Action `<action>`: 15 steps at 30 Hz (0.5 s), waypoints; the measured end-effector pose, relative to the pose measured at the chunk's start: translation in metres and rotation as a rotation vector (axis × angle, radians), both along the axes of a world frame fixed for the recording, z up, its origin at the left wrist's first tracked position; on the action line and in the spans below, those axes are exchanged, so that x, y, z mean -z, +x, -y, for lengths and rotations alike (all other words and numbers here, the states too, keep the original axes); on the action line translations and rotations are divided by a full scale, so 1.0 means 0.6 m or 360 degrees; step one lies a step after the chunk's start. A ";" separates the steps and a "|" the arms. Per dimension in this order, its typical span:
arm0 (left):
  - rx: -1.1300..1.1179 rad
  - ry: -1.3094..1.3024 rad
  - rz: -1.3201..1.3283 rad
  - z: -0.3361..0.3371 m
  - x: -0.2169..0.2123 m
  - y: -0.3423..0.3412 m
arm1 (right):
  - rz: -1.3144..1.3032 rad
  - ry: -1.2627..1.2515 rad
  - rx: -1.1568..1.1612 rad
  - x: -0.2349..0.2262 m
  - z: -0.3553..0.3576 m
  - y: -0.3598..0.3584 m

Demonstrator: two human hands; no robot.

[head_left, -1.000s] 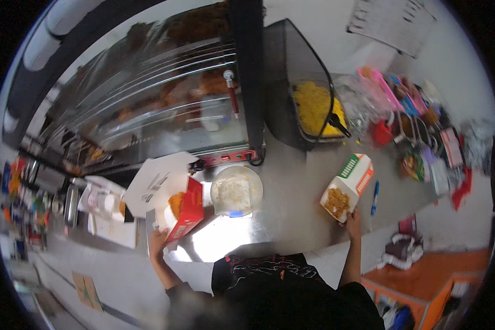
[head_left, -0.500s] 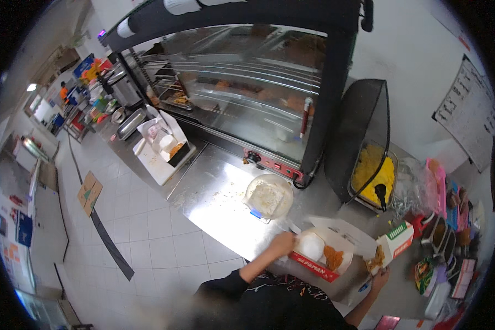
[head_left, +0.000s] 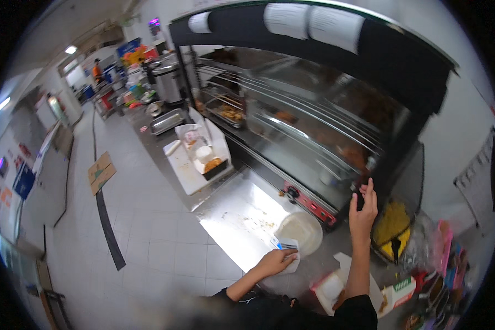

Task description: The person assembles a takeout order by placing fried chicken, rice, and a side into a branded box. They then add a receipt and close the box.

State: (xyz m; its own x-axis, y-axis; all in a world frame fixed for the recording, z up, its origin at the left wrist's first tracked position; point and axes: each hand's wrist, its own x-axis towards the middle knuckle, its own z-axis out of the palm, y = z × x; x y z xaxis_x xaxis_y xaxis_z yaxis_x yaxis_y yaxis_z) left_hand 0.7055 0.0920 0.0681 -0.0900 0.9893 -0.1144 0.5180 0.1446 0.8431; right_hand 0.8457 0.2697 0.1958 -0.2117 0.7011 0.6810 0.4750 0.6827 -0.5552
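Note:
My left hand (head_left: 274, 262) pinches a white piece of paper (head_left: 290, 258) with a small blue item at its edge, on the steel counter (head_left: 242, 220). It sits just beside a round pale container (head_left: 301, 231). My right hand (head_left: 363, 210) is raised with its fingers stretched out, and its fingertips are at the black right-hand frame of the glass heated display case (head_left: 308, 126). It holds nothing. An open white food box (head_left: 333, 286) lies below my right forearm. A small carton of fried food (head_left: 397, 291) stands to that box's right.
A black bin with yellow food (head_left: 393, 223) stands right of the case. A white cutting board with an open box (head_left: 198, 159) lies further left on the counter. Bright packets (head_left: 445, 269) crowd the far right. Tiled floor (head_left: 137, 220) runs along the left, with a person far off (head_left: 96, 70).
The view has swung left and upward. My left hand has left the red and white box and now holds the paper. My right hand has let go of the carton and risen to the case.

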 end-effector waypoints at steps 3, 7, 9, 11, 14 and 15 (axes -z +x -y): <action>-0.0353 0.0117 -0.0012 0.057 0.034 -0.090 | 0.0031 0.0221 0.0259 0.011 -0.018 -0.049; -0.0753 0.0066 0.0115 0.134 0.053 -0.180 | -0.0014 0.0371 0.0470 0.018 -0.038 -0.059; -0.0910 0.0009 0.0065 0.170 0.063 -0.214 | -0.0005 0.0240 0.0445 0.004 -0.033 -0.082; -0.0990 0.0037 0.0068 0.175 0.062 -0.234 | 0.0054 0.0261 0.0431 -0.002 -0.040 -0.097; -0.1028 0.0055 0.0117 0.158 0.063 -0.248 | 0.0108 0.0314 0.0350 0.001 -0.049 -0.137; -0.1023 0.0083 0.0122 0.150 0.066 -0.249 | 0.0115 0.0266 0.0295 -0.001 -0.050 -0.159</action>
